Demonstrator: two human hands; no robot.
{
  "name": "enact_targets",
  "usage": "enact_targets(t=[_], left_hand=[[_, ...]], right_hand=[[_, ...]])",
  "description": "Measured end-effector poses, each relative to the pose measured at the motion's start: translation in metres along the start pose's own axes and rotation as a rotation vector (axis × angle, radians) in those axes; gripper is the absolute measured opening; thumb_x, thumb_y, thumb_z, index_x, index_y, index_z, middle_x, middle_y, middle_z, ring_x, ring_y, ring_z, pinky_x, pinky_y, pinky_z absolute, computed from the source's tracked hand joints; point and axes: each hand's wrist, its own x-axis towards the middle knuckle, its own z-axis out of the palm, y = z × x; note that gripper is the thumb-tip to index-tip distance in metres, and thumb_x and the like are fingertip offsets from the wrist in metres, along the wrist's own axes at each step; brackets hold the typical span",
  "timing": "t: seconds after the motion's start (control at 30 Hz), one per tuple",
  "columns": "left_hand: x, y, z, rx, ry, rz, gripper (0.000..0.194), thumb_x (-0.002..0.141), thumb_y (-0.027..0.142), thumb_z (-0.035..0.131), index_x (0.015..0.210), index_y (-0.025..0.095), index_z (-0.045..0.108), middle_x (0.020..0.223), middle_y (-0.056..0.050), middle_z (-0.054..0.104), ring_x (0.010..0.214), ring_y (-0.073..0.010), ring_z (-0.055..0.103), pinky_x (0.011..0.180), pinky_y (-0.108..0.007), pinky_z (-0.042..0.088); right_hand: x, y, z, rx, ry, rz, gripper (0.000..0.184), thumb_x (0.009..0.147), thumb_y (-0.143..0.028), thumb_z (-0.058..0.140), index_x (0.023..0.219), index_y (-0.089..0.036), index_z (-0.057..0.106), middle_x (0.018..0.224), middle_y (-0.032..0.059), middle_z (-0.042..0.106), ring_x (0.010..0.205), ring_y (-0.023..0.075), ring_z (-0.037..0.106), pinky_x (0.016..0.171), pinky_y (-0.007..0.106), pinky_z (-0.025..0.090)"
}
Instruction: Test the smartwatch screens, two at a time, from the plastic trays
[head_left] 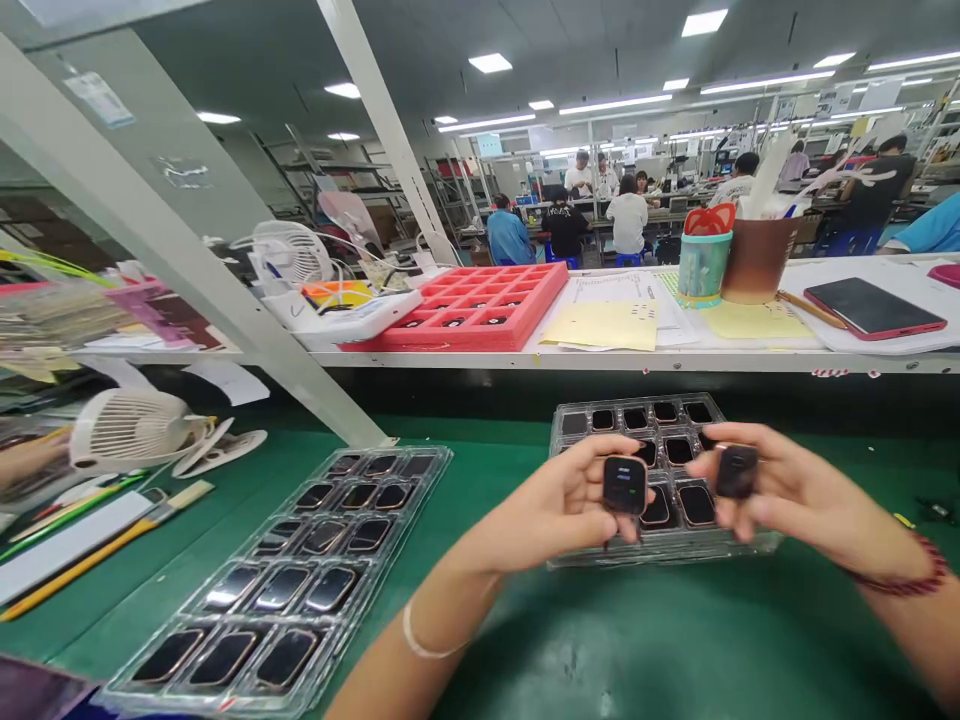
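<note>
My left hand grips a smartwatch body by its edges, and small lit text shows on its dark screen. In my right hand a second smartwatch body is pinched between thumb and fingers; its screen looks dark and slightly blurred. Both hands hover over a clear plastic tray whose pockets hold several dark-faced watch bodies. My hands hide part of this tray. To the left, another clear tray carries several more watch bodies with gold-coloured rims.
A white shelf crosses behind the trays, bearing a red foam tray, cups and a phone. At far left are a small fan, a brush and another person's arm. A slanted post rises nearby.
</note>
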Motion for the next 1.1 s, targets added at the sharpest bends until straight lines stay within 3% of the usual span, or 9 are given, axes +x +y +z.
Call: enact_targets(t=[0.07, 0.17, 0.27, 0.5, 0.8, 0.97, 1.1], left_hand=[[0.033, -0.002, 0.001, 0.058, 0.029, 0.010, 0.048, 0.071, 0.040, 0.067, 0.111, 0.016, 0.055, 0.080, -0.005, 0.065, 0.067, -0.0159, 0.064, 0.053, -0.021, 0.045], [0.055, -0.010, 0.003, 0.143, 0.071, 0.006, 0.038, 0.073, 0.039, 0.065, 0.102, 0.015, 0.058, 0.077, -0.004, 0.063, 0.062, -0.0136, 0.063, 0.050, -0.019, 0.042], [0.055, -0.016, 0.004, 0.208, 0.111, -0.001, 0.030, 0.076, 0.035, 0.063, 0.096, 0.014, 0.058, 0.076, -0.003, 0.062, 0.060, -0.0121, 0.061, 0.048, -0.018, 0.040], [0.054, -0.017, 0.001, 0.177, 0.103, 0.060, 0.029, 0.071, 0.019, 0.064, 0.098, 0.014, 0.056, 0.086, -0.005, 0.063, 0.069, -0.0116, 0.059, 0.068, -0.027, 0.048], [0.052, -0.016, 0.000, 0.194, 0.118, 0.078, 0.032, 0.069, 0.013, 0.062, 0.101, 0.014, 0.054, 0.085, -0.005, 0.063, 0.075, -0.0141, 0.058, 0.069, -0.027, 0.047], [0.053, -0.017, 0.000, 0.199, 0.149, 0.091, 0.055, 0.067, 0.010, 0.063, 0.120, 0.018, 0.049, 0.092, -0.006, 0.064, 0.086, -0.0163, 0.060, 0.074, -0.027, 0.046], [0.060, -0.025, -0.007, 0.201, 0.143, 0.062, 0.056, 0.074, 0.023, 0.061, 0.128, 0.019, 0.046, 0.110, -0.011, 0.060, 0.087, -0.0190, 0.061, 0.062, -0.025, 0.046]], right_hand=[[0.025, 0.011, 0.004, -0.066, -0.025, -0.033, 0.046, 0.083, -0.027, 0.060, 0.127, -0.026, 0.045, 0.117, 0.0093, 0.058, 0.081, 0.0168, 0.061, 0.064, 0.030, 0.052], [0.044, 0.029, 0.008, -0.153, -0.026, -0.021, 0.031, 0.089, -0.030, 0.051, 0.118, -0.020, 0.051, 0.104, 0.0086, 0.063, 0.068, 0.0124, 0.060, 0.059, 0.027, 0.051], [0.044, 0.037, 0.009, -0.167, -0.023, -0.002, 0.030, 0.089, -0.032, 0.049, 0.115, -0.018, 0.054, 0.099, 0.0080, 0.064, 0.061, 0.0105, 0.057, 0.057, 0.027, 0.050], [0.038, 0.028, 0.015, -0.187, -0.021, -0.028, 0.034, 0.086, -0.023, 0.050, 0.121, -0.020, 0.049, 0.099, 0.0069, 0.061, 0.070, 0.0128, 0.061, 0.060, 0.027, 0.051], [0.038, 0.028, 0.016, -0.181, -0.020, -0.018, 0.037, 0.084, -0.019, 0.050, 0.121, -0.020, 0.048, 0.106, 0.0084, 0.059, 0.069, 0.0124, 0.060, 0.060, 0.028, 0.052], [0.039, 0.033, 0.015, -0.195, -0.004, -0.017, 0.039, 0.084, -0.021, 0.051, 0.123, -0.021, 0.048, 0.107, 0.0089, 0.060, 0.070, 0.0133, 0.060, 0.061, 0.030, 0.052], [0.047, 0.048, 0.005, -0.075, 0.016, -0.048, 0.048, 0.084, -0.028, 0.054, 0.131, -0.026, 0.043, 0.123, 0.0100, 0.052, 0.082, 0.0158, 0.060, 0.067, 0.032, 0.055]])
